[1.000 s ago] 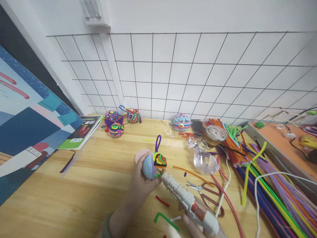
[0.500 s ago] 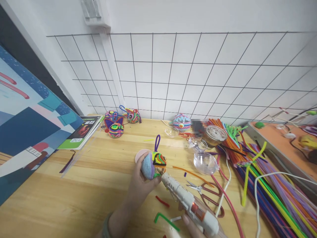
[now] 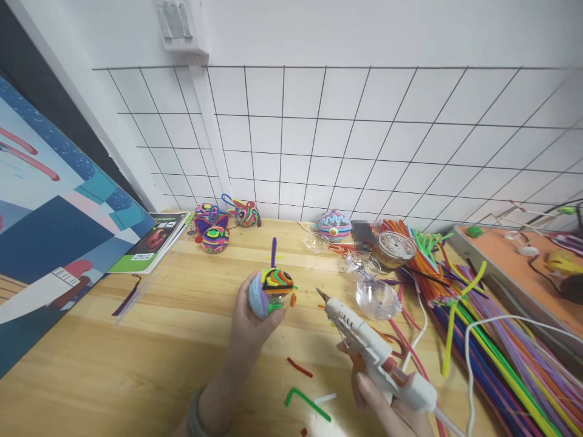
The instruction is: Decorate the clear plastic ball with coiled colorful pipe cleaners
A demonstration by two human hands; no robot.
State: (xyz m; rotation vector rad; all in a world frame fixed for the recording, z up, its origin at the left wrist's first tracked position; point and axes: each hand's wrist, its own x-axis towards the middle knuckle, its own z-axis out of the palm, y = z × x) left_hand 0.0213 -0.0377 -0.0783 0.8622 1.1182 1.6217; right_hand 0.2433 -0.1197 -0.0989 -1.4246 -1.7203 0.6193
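My left hand (image 3: 248, 331) is closed around a ball (image 3: 266, 292) wrapped in coloured pipe cleaners, with a purple loop standing up from its top. It holds the ball above the wooden table (image 3: 150, 340). My right hand (image 3: 382, 400) grips a white hot glue gun (image 3: 373, 349) by its handle. The gun's nozzle points up and left toward the ball, a short gap away from it.
Clear plastic half-spheres (image 3: 377, 297) and a large heap of coloured pipe cleaners (image 3: 483, 321) lie to the right. Several finished wrapped balls (image 3: 214, 233) sit by the wire grid wall. Short red and green pipe-cleaner scraps (image 3: 305, 403) lie near my wrists. A painted board (image 3: 50, 243) leans at left.
The glue gun's nozzle has pulled away from the ball to the right and lifted. My left hand turned the ball and raised it slightly to the left.
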